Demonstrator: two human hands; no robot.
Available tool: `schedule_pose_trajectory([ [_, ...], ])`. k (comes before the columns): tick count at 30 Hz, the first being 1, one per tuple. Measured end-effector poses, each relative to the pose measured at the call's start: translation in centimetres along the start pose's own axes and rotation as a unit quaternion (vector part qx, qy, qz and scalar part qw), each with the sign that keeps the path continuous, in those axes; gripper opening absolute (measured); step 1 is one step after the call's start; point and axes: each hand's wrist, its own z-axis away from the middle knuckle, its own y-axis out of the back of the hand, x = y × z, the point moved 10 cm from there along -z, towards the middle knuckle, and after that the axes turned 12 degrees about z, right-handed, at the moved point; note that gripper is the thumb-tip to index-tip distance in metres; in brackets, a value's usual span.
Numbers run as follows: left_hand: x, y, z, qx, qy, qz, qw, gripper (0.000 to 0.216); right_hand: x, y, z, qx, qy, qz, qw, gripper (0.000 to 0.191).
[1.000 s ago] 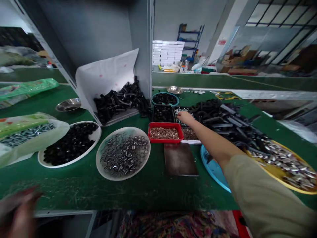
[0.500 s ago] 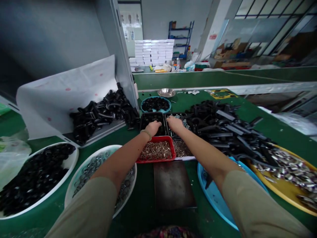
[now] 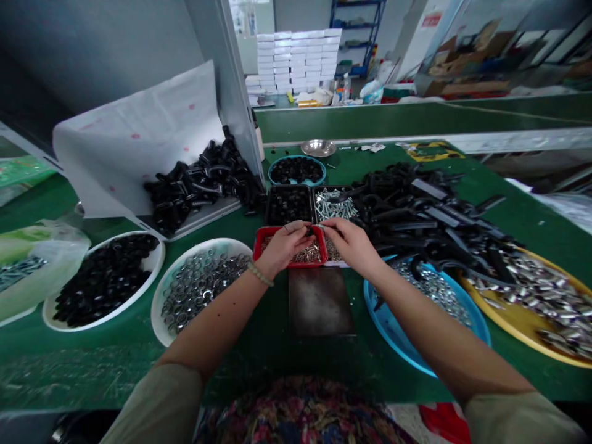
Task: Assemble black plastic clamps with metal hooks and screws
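Observation:
Above the red tray (image 3: 258,242) of small copper-coloured pins, my two hands meet almost fingertip to fingertip. My left hand (image 3: 284,246), with a beaded bracelet at the wrist, pinches a small black part (image 3: 309,231). Opposite it, my right hand (image 3: 348,242) is closed on a thin silvery screw (image 3: 319,227) pointing toward the black part; whether they touch is unclear. Just beyond lie a black tray of small black parts (image 3: 289,205) and a tray of silver screws (image 3: 337,205). A dark metal plate (image 3: 320,302) lies nearer me.
White basins of metal rings (image 3: 198,287) and black parts (image 3: 106,277) stand left. At right are a blue basin (image 3: 393,339), a yellow tray (image 3: 518,320) of shiny metal pieces and a heap of black clamp-like parts (image 3: 416,209). A grey box (image 3: 250,92) holds more black pieces.
Both hands have come out of the black-parts and screw trays, back toward me and together over the red tray. The small black part and screw now show between the fingers. The view has tilted down.

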Motion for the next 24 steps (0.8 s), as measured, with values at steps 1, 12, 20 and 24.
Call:
schedule_pose_trajectory([
  [1,-0.9,-0.5,1.6,0.001,0.017,0.073,0.997,0.021,-0.9,0.0,1.6,-0.002,0.003,-0.013,1.000,0.015],
  [12,-3.9,-4.8,9.0,-0.032,-0.077,0.101,0.991,0.039,-3.8,-0.3,9.5,0.019,0.027,0.085,0.996,0.017],
  [20,-7.7,-3.1,14.4,-0.054,0.140,0.148,0.978,0.026,0.0,-4.5,14.7,-0.072,-0.200,-0.330,0.920,0.029],
  [24,-9.1,-2.2,15.7,-0.021,0.141,0.138,0.980,0.025,0.7,-6.4,16.8,-0.069,-0.273,-0.343,0.896,0.040],
])
